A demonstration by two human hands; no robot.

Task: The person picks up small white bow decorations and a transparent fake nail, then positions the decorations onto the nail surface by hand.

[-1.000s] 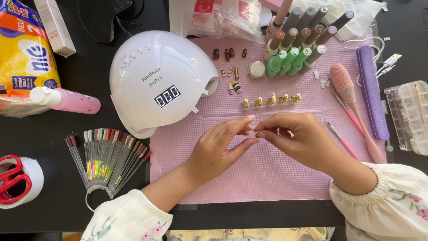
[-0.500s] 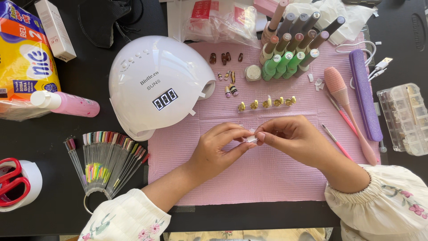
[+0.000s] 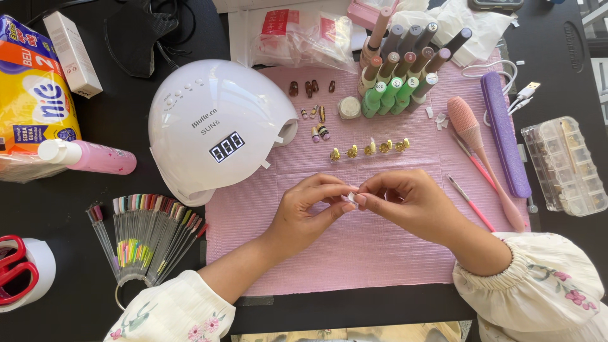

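Observation:
My left hand [image 3: 308,214] and my right hand [image 3: 410,201] meet over the middle of a pink mat [image 3: 354,266]. Between the fingertips of both hands sits a tiny pale nail tip [image 3: 352,197], pinched from either side. Just beyond the hands, a short row of small gold-topped nail pieces [image 3: 370,149] lies on the mat. A white dome nail lamp [image 3: 212,128] with a lit digit display stands to the left of them.
Several nail polish bottles [image 3: 405,69] lean at the mat's top. A pink brush [image 3: 481,152], a purple file [image 3: 505,140] and a clear compartment box [image 3: 562,166] lie right. A fan of colour swatch sticks [image 3: 142,231], a pink bottle [image 3: 88,157] and red scissors [image 3: 12,269] are left.
The hands stay together on the small nail tip, with only slight finger shifts; the view has drifted a little.

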